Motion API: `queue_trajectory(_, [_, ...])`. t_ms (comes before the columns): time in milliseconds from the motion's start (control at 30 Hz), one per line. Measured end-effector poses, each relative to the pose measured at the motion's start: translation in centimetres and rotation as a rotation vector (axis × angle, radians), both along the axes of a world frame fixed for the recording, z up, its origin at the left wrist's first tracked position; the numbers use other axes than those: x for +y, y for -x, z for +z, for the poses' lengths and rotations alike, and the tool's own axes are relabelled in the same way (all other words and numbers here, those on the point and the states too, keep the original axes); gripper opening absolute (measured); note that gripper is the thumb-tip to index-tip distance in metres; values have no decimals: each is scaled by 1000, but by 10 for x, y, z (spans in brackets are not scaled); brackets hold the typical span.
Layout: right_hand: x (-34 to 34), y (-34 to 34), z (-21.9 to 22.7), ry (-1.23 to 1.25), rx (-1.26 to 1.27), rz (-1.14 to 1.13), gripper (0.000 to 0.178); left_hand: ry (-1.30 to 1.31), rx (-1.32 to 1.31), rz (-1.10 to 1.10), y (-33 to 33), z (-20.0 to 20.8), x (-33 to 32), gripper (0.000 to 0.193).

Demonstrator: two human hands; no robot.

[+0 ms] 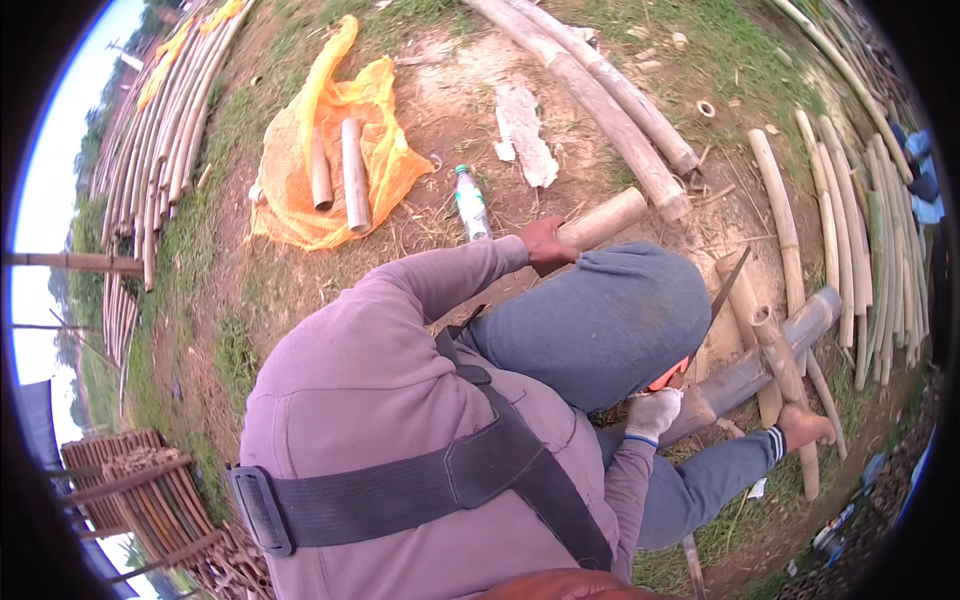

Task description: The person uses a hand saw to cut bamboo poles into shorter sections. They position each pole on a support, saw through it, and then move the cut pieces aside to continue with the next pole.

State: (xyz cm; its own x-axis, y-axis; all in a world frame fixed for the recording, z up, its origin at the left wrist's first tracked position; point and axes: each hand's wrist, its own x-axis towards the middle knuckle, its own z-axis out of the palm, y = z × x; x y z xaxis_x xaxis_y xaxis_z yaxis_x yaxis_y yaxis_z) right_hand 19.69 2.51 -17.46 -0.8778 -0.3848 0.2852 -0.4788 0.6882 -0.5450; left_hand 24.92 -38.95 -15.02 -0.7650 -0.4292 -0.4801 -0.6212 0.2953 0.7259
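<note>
My bare left hand (pixel 545 242) is wrapped round a short, thick bamboo piece (pixel 605 217) just beyond my raised left knee; the knee hides part of it. My right hand (pixel 655 412), in a whitish work glove, is closed on the orange-red handle of a handsaw. The dark saw blade (pixel 730 287) slants up and away past the knee, above pale sawdust. Under it, several bamboo lengths cross a thick grey bamboo log (pixel 735 383). My bare right foot (pixel 805 427) rests on one crossing bamboo pole (pixel 783 357). Where the blade meets bamboo, if it does, I cannot tell.
An orange mesh sack (pixel 285 205) with two cut bamboo tubes (pixel 354 175) lies ahead left, beside a plastic bottle (pixel 471 203). Two long bamboo poles (pixel 610 120) stretch from the far side. More poles (pixel 890 260) lie right; stacked bamboo (pixel 150 490) stands left.
</note>
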Motion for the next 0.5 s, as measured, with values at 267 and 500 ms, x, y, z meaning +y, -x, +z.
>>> queue_trajectory(267, [4,12,-30,-190,-93,152,59,-32,137,838,-204,-5,-74,89])
queue_trajectory(500, [24,23,-69,-43,-245,77,55,440,-149,1213,-290,30,-222,92])
